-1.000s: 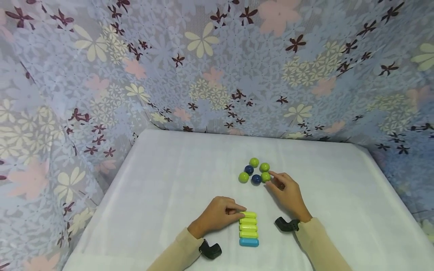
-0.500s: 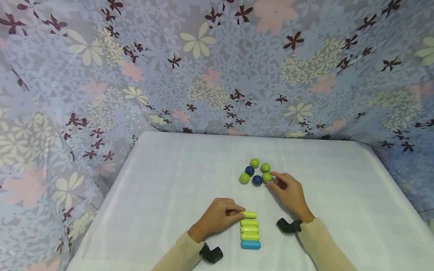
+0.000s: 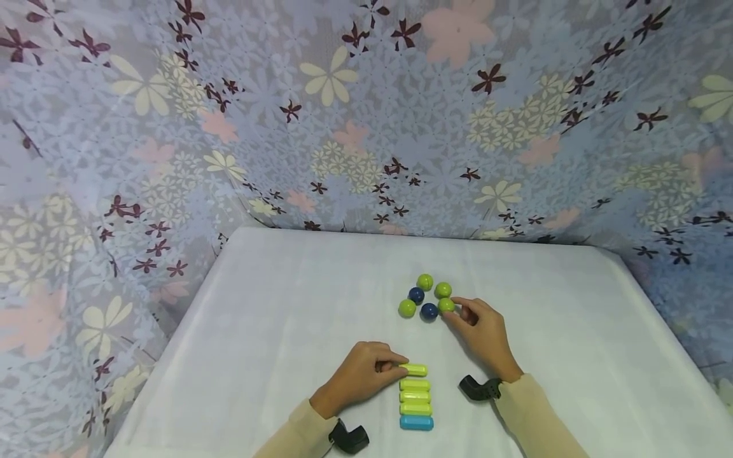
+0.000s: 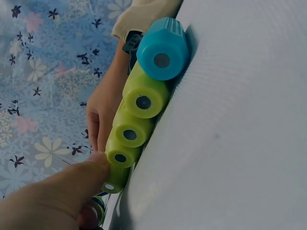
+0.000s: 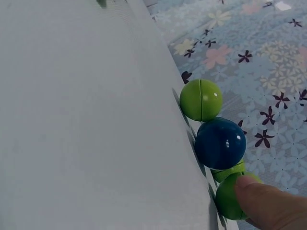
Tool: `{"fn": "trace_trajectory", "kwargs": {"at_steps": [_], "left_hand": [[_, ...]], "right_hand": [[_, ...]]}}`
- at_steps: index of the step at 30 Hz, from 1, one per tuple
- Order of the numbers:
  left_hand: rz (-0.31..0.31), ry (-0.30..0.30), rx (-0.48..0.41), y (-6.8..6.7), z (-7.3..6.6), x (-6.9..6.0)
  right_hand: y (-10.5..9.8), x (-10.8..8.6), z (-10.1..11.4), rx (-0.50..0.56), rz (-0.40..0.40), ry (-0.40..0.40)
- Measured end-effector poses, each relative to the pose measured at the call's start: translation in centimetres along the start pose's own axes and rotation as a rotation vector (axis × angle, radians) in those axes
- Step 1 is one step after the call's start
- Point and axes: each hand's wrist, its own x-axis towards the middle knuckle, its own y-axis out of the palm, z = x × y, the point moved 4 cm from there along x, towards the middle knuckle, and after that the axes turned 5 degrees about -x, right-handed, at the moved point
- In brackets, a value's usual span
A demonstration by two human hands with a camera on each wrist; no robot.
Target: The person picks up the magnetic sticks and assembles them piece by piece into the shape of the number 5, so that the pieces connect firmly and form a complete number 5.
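Yellow-green rod (image 3: 417, 369) and green ball (image 3: 446, 306) on a table (image 3: 303, 299)

Head view: left grip (image 3: 364, 374) pinches the rod, farthest in a row (image 3: 415, 397) ending with a blue rod (image 3: 416, 423); right grip (image 3: 482, 331) pinches the ball, beside a dark-blue ball (image 3: 429, 312). Left wrist view: left thumb (image 4: 79, 182) against the rod. Right wrist view: right thumb (image 5: 268, 201) against the ball.

Left fingers (image 3: 396, 356) cover part of the farthest stick (image 3: 417, 369).
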Motion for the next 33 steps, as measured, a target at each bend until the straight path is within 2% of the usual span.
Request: {"fn": "trace_trajectory", "kwargs": {"at_steps": [9,15,23,29,33], "left_hand": [[-0.005,-0.046,-0.023,0.0,0.0,-0.3],[-0.014,-0.07,-0.022,-0.2,-0.1,0.0],[-0.062,-0.092,-0.027,0.0,0.0,0.0],[-0.088,-0.109,-0.034,-0.1,0.0,-0.1],[-0.103,-0.092,-0.019,-0.1,-0.1,-0.2]], "right_hand": [[-0.5,-1.6,0.4,0.047,-0.032,0.02],[-1.5,-3.3,1.1,0.053,-0.047,0.004],[-2.0,-6.7,2.2,0.034,0.051,-0.072],[-1.8,-7.1,3.2,0.063,0.116,-0.104],[-1.5,-7.3,3.8,0.069,0.131,-0.148]]}}
